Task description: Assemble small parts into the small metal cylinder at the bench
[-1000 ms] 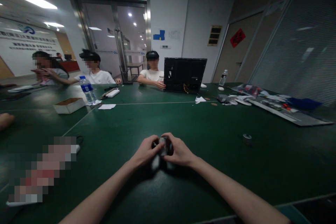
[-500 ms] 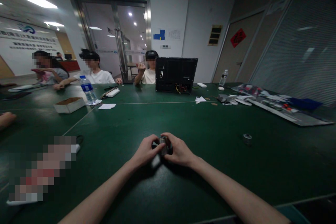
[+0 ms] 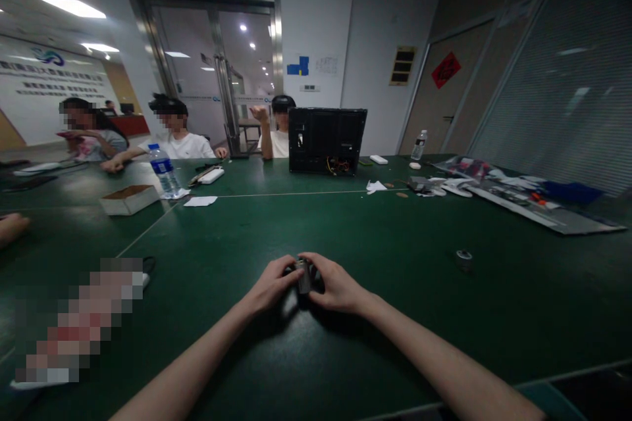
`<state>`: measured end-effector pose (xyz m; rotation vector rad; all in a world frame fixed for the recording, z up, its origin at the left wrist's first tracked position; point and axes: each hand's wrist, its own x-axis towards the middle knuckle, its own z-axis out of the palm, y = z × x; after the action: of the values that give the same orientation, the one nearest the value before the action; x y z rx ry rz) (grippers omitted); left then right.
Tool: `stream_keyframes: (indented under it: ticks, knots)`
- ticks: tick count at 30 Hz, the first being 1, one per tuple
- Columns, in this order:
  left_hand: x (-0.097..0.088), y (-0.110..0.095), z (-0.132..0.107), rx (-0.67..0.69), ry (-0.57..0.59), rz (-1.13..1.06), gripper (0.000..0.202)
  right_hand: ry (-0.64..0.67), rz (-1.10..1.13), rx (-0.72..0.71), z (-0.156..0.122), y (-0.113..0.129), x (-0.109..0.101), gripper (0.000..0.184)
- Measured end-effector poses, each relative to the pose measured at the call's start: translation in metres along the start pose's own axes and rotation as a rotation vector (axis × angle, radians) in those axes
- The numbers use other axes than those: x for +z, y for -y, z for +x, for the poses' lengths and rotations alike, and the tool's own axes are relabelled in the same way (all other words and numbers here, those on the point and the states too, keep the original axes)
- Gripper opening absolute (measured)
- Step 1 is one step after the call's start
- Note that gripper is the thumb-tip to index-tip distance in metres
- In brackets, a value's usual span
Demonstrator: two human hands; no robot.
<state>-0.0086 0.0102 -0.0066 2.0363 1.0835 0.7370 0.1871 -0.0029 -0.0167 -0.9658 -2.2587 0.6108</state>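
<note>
The cylinder [image 3: 305, 281] is the landmark here: a small, grey metal body, roughly upright, low over the bench [image 3: 385, 230]; whether its base touches the surface is hard to tell. The left hand [image 3: 273, 284] grips it from the left, thumb laid across its near face by the top. The right hand [image 3: 336, 284] curls round its right side, index finger reaching to the top and thumb low down, so both hands are closed about it.

The step in hand looks like handling work near the cylinder's upper end, though the fingers hide the detail. The next move seems to call for one hand keeping the body steady while the other's fingertips stay free to act on the top.

Well to the right of the cylinder sits a metal piece [image 3: 463, 258], untouched. Far beyond the cylinder stands a black case [image 3: 327, 135] with loose wires [image 3: 338, 166].
</note>
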Motion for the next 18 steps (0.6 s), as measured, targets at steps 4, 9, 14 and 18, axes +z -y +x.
stream_keyframes:
  ticks: [4,9,14,18]
  knots:
    - [0.0011,-0.0026,-0.0008,-0.006,0.021,-0.074,0.039,-0.034,0.038,0.034,0.0019,0.0007,0.0018,0.069]
    - [0.004,-0.0018,0.0004,-0.024,0.027,-0.079,0.045,-0.082,0.063,0.047,0.0026,0.0044,0.0021,0.064]
    - [0.0036,0.0004,0.0033,-0.046,0.044,-0.006,0.049,-0.097,0.056,0.06,0.0016,0.004,0.0,0.061]
    - [0.0025,-0.0006,0.0038,-0.05,0.045,-0.01,0.046,-0.093,0.053,0.079,0.0008,0.0016,-0.0014,0.064]
